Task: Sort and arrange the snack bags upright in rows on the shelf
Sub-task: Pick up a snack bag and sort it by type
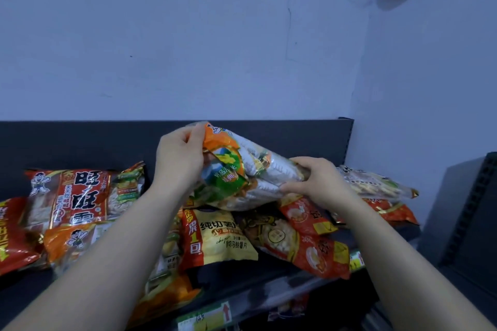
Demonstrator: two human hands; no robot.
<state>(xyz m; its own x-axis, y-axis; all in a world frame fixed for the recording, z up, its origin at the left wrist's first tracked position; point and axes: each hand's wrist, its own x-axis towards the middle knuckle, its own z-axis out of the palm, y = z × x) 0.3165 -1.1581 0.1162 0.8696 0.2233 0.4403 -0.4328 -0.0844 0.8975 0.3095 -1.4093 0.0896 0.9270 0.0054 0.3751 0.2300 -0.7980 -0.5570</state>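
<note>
both arms reach forward, left hand (180, 158) and right hand (317, 183) curled, gripping.

A dark grey metal shelf (67, 142) carries jumbled plastic snack bags (309, 247). A yellow crisp bag (226, 236) lies centrally, a red-and-clear cracker bag (78, 196) at left.

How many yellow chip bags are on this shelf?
1: the yellow chip bag lies centrally, below the orange-green bag gripped by the left hand and right hand. Others may be hidden underneath.

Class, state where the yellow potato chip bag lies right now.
In the head view, the yellow chip bag lies low centre, just below the orange-and-green bag held by the left hand and right hand, with a red-and-yellow bag on its right.
</note>
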